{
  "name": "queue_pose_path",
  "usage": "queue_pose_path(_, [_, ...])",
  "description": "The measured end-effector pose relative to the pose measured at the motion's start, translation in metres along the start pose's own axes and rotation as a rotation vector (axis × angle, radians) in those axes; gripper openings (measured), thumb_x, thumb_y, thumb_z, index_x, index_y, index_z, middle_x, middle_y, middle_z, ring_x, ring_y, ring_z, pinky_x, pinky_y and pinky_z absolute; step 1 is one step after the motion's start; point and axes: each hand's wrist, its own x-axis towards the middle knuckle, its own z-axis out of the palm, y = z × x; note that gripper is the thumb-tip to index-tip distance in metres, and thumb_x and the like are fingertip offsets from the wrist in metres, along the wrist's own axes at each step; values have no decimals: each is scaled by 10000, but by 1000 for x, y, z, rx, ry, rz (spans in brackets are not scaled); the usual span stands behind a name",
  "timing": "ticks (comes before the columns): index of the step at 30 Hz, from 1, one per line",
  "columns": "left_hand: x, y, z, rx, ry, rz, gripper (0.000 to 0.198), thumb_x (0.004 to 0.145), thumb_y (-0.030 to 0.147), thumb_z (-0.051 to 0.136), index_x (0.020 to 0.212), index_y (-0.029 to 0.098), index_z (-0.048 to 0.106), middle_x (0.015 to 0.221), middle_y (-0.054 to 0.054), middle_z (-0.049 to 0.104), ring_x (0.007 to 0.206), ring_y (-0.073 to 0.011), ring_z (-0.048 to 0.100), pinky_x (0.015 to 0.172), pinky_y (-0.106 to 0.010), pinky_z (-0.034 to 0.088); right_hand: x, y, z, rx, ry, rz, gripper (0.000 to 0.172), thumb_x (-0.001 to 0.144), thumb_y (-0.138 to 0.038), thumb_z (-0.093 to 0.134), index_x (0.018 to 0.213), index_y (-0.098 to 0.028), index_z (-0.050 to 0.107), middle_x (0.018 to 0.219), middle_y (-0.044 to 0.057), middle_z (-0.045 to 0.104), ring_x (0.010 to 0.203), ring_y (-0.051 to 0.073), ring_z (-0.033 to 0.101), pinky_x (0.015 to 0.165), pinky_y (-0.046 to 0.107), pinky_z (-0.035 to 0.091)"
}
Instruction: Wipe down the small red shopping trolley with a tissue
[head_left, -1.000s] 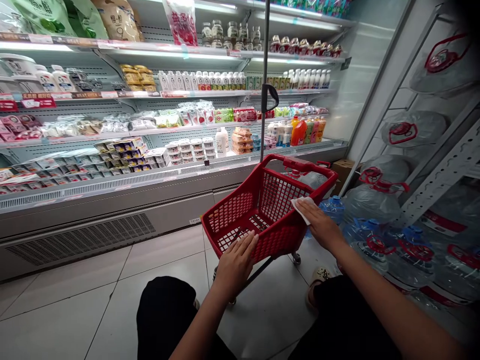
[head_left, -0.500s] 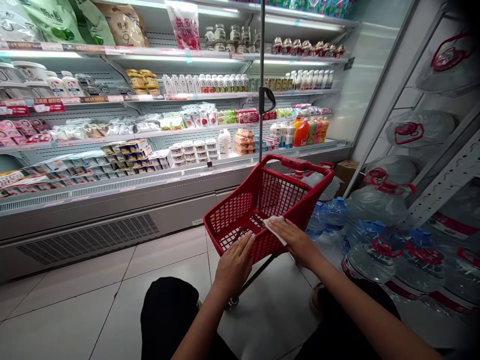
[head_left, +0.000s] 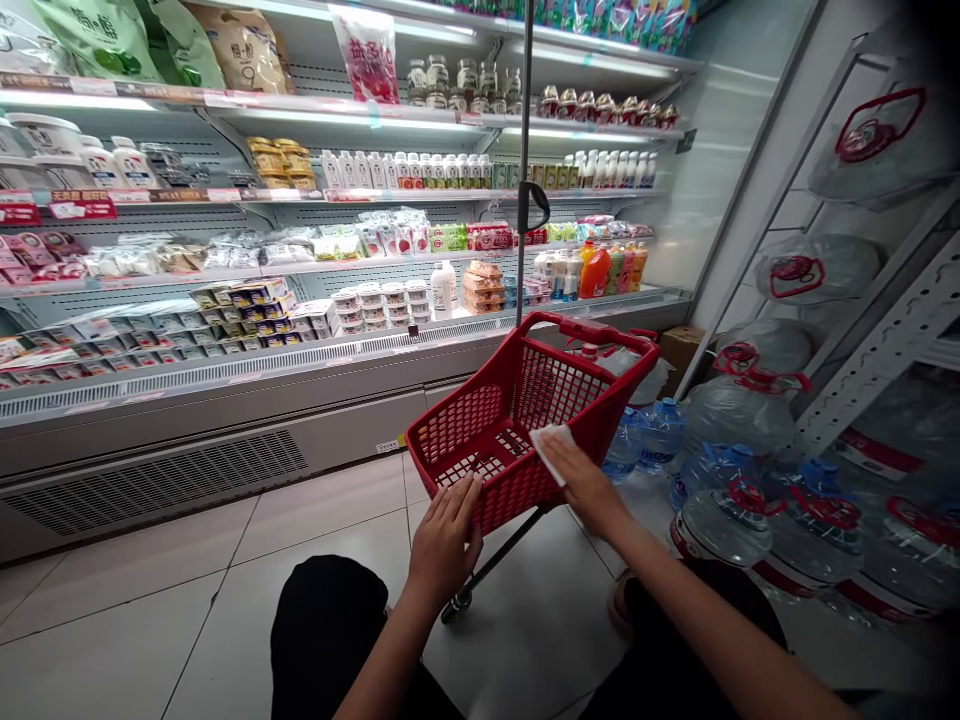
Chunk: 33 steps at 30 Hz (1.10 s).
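Note:
A red plastic shopping cart (head_left: 499,445) with a lattice basket stands in front of me. My left hand (head_left: 448,535) rests at the near left corner of its rim, fingers extended and holding nothing. On the right, my right hand (head_left: 581,475) presses a white cloth (head_left: 551,450) against the near rim of the basket. The cloth sticks out past the fingertips, and part of it is hidden under the palm.
Behind the cart runs a refrigerated display (head_left: 360,400) with shelves of dairy cups, bottles and bags. Large water bottles (head_left: 724,525) stand on the floor at the right, beside a metal rack (head_left: 877,350). My knees flank the cart's near side.
My left hand has shifted slightly left and down along the rim. My right hand and the cloth stay near the same part of the rim. The view has turned slightly.

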Motion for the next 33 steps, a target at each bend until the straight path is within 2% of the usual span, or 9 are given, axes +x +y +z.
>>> queue_pose_path(3, [-4,1,-1,9,23,-11,767,956,144,523,1666,236,248,1609,-66,494,1434,-265,529,1207,-482,446,-2,-42,13,42,-54,-72,831,917,-20,333,1674,-274,105,1709,1,302,1582,183,268,1290,449,331])
queue_pose_path(6, [-9,0,-6,18,30,-10,771,951,126,525,1664,242,257,1567,-72,544,1393,-267,567,1175,-477,482,-4,-52,14,41,-95,-124,852,906,7,310,1676,-290,96,1709,-17,303,1584,169,259,1297,437,317])
queue_pose_path(10, [-16,6,-15,7,23,3,787,937,125,541,1664,226,258,1481,-75,625,1300,-269,635,1127,-475,527,-2,-17,-3,-7,-54,-71,775,984,-71,327,1681,-301,80,1713,-9,298,1581,185,271,1300,452,310])
queue_pose_path(16, [-28,35,-22,-17,66,69,798,944,91,496,1679,200,206,1421,-79,672,1208,-243,694,1078,-430,564,3,45,-27,-118,-37,14,733,1014,-115,318,1689,-298,99,1725,2,275,1594,199,236,1300,471,300])
queue_pose_path(19, [-30,48,-21,-1,62,113,779,966,85,470,1681,169,174,1468,-84,639,1234,-226,684,1069,-401,568,6,63,-29,-160,-35,39,769,987,-88,323,1689,-298,92,1729,3,263,1595,194,230,1296,469,303])
queue_pose_path(22, [-28,53,-15,32,40,120,746,985,99,460,1677,165,189,1538,-81,575,1308,-224,641,1097,-403,548,10,69,-24,-202,-28,84,786,964,-78,339,1687,-296,121,1712,13,312,1585,199,261,1283,476,321])
queue_pose_path(26, [-21,51,-4,45,27,101,773,948,69,446,1674,158,195,1598,-68,504,1413,-228,555,1172,-428,492,9,42,-10,-191,20,102,792,951,-46,337,1680,-301,163,1664,37,409,1554,215,343,1268,505,343])
queue_pose_path(31, [-15,48,7,6,30,74,851,881,37,429,1680,161,162,1579,-72,528,1417,-229,552,1189,-449,482,-9,-40,11,-78,4,-58,788,966,-17,323,1676,-312,151,1655,14,415,1539,193,371,1267,479,366])
queue_pose_path(33, [-16,46,9,3,42,67,848,883,37,420,1681,167,164,1553,-86,558,1409,-235,562,1182,-456,487,-15,-65,13,-47,-21,-109,764,986,-34,346,1676,-301,154,1660,10,402,1541,197,368,1271,470,367])
